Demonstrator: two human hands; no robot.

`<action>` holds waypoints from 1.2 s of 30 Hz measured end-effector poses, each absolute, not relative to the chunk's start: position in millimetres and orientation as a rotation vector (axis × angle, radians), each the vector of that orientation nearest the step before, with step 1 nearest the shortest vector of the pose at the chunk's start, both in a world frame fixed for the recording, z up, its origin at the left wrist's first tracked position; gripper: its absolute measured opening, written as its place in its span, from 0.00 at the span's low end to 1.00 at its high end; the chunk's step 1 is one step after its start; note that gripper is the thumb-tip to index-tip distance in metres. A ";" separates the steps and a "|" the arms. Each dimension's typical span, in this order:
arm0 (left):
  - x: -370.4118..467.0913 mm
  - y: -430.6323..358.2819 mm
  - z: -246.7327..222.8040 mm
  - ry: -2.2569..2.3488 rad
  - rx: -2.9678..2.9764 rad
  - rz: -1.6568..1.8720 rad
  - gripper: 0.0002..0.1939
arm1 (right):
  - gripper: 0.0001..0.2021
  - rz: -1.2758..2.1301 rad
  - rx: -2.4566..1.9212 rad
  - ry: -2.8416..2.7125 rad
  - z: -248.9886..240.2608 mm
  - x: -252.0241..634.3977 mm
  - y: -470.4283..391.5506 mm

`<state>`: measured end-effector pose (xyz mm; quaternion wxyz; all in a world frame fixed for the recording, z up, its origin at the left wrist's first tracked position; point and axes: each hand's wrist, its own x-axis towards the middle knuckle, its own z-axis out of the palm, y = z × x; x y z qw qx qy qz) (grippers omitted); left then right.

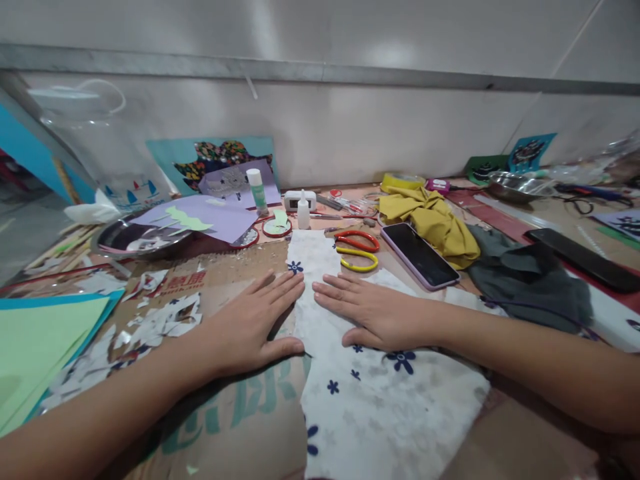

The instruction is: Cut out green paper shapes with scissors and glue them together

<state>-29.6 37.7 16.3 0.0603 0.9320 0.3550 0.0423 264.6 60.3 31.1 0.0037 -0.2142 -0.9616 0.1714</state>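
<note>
White floral fabric (370, 417), irregular-edged, smudged, under flattened right hand (375, 310) (fingers extended), left hand (260, 320) likewise flat, fingertips at fabric edge.

Looks like a handicraft workspace, with no telling whether in a home, school or studio. Shows as much through a desk (533, 430) crowded with coloured paper (45, 353), a glue stick (257, 193), scissors (357, 233), cut scraps (167, 320) and flower-printed fabric (370, 417), plus a collage picture (220, 157) just before a pale wall (350, 133). Mixes in everyday items: a phone (420, 257), a clear jug (105, 150).
</note>
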 end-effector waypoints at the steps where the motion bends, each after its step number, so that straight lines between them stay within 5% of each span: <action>1: -29.6 37.3 17.1 1.081 2.818 0.123 0.46 | 0.40 0.533 -0.676 -3.041 35.2 264.0 59.5; 7: -23.0 21.3 29.7 0.925 2.851 0.215 0.41 | 0.30 0.519 -0.690 -3.021 71.6 249.5 63.9; 20: -19.2 -0.6 39.8 0.740 2.759 0.093 0.46 | 0.34 0.618 -0.652 -2.977 29.7 228.4 93.5; 26: -17.2 5.7 45.0 0.838 2.750 0.280 0.33 | 0.34 0.642 -0.690 -2.926 32.5 230.0 93.3; 30: -16.6 17.0 36.6 0.863 2.788 0.177 0.39 | 0.34 0.655 -0.707 -2.915 35.5 230.2 91.9; 36: -19.6 33.9 26.0 0.972 2.824 0.178 0.33 | 0.37 0.600 -0.702 -2.886 34.8 231.4 92.5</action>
